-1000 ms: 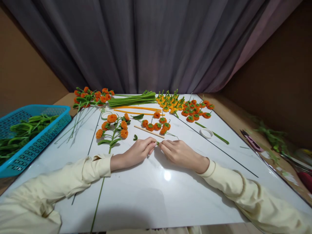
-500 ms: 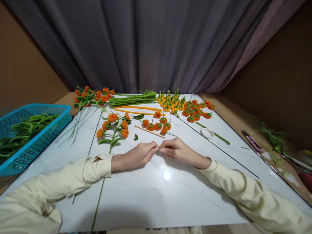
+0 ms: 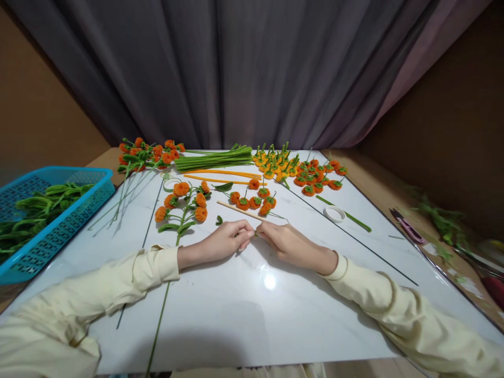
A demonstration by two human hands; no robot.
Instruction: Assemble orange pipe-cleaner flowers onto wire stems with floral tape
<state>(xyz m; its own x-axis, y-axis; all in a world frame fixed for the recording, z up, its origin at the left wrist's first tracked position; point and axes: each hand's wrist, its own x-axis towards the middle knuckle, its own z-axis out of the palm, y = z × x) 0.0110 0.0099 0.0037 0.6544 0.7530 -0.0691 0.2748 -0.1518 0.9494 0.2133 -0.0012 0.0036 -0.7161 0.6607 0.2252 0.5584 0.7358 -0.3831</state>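
Note:
My left hand (image 3: pixel 230 239) and my right hand (image 3: pixel 285 242) meet fingertip to fingertip above the middle of the table. Both are closed in a pinch on a small green piece (image 3: pixel 255 234), mostly hidden by the fingers; it looks like fuzzy pipe cleaner. Just beyond the left hand lies a short bent green pipe cleaner piece (image 3: pixel 219 220). A wooden stick (image 3: pixel 240 209) rests past the fingertips, beside several orange pipe cleaner pumpkins (image 3: pixel 255 202). Left of my hands lies a long green stem with orange pumpkins and leaves (image 3: pixel 185 210), partly under my left forearm.
A blue basket (image 3: pixel 59 231) of green leaves stands at left. Green pipe cleaners (image 3: pixel 216 159), yellow pieces (image 3: pixel 275 164) and more orange pumpkins (image 3: pixel 315 178) lie at the back. A white tape roll (image 3: pixel 334 213) and pink-handled cutters (image 3: pixel 409 228) are at right.
My right hand has turned over, its back now more upward and its fingers curled down at the green piece. The left fingers have curled in more.

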